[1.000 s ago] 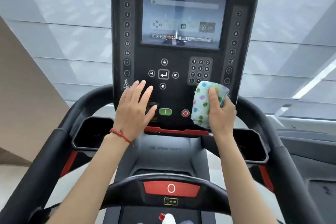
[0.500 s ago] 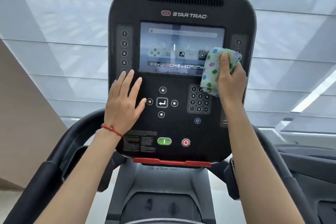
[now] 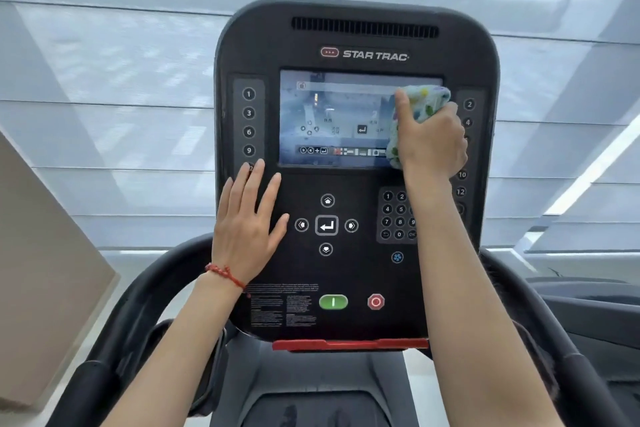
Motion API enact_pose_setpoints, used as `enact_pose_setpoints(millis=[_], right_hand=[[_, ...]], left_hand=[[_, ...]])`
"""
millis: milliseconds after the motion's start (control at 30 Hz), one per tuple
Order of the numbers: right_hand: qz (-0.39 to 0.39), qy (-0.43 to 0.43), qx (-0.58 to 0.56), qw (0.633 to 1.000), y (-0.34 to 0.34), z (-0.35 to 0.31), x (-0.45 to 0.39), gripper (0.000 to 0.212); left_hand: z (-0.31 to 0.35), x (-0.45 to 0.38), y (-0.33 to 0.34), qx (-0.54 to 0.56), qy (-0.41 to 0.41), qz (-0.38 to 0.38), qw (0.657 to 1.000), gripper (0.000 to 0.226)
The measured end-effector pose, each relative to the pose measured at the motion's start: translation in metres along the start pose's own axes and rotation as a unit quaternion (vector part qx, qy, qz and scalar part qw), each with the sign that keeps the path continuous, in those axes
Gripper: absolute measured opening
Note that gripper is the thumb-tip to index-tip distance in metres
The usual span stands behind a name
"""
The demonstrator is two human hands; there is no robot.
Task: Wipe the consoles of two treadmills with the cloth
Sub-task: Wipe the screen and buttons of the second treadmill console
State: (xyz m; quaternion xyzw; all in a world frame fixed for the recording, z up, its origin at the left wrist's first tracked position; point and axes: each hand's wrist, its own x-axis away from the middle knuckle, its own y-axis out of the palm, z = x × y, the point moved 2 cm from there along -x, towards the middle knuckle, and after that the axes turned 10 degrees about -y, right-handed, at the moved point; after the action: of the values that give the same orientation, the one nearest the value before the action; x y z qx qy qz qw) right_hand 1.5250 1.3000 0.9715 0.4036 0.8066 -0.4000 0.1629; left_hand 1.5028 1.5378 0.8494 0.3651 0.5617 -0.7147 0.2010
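A black Star Trac treadmill console (image 3: 356,274) fills the middle of the head view, with a lit screen (image 3: 332,114) in its upper half. My right hand (image 3: 431,142) grips a bunched white cloth with coloured dots (image 3: 427,97) and holds it against the screen's right edge. My left hand (image 3: 247,229) lies flat with straight fingers on the console's lower left, beside the arrow keys (image 3: 326,225). A red bracelet sits on that wrist. Part of the number keypad is hidden behind my right forearm.
Black curved handrails (image 3: 145,291) run down both sides of the console. A green start button (image 3: 333,302) and a red stop button (image 3: 375,302) sit low on the panel, above a red ledge (image 3: 349,344). Frosted windows lie behind; a beige wall (image 3: 41,270) stands at left.
My right hand has carried the cloth upward from the lower right of the panel to the screen's right edge. The view tilted up. My left hand slid higher on the console's left side.
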Motion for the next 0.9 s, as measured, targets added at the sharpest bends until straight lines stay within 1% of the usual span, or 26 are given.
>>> enact_pose_setpoints(millis=[200,400,667,800,900], right_hand=[[0.038,0.001,0.007,0.999,0.012,-0.014,0.007,0.063],[0.024,-0.032,0.015,0.999,0.028,-0.048,0.019,0.061],[-0.016,-0.168,0.019,0.985,0.065,-0.109,0.039,0.058],[-0.030,-0.200,0.023,0.979,0.062,-0.102,0.027,0.059],[-0.026,-0.190,0.018,0.981,0.054,-0.086,0.014,0.059]], left_hand=[[-0.003,0.002,0.004,0.010,0.013,0.012,1.000,0.051],[-0.004,0.002,0.002,0.012,0.019,0.015,1.000,0.051],[-0.004,0.002,0.003,0.013,0.014,0.014,1.000,0.051],[-0.004,0.002,0.004,0.011,0.017,0.018,1.000,0.051],[-0.004,0.003,0.005,0.011,0.013,0.023,1.000,0.051]])
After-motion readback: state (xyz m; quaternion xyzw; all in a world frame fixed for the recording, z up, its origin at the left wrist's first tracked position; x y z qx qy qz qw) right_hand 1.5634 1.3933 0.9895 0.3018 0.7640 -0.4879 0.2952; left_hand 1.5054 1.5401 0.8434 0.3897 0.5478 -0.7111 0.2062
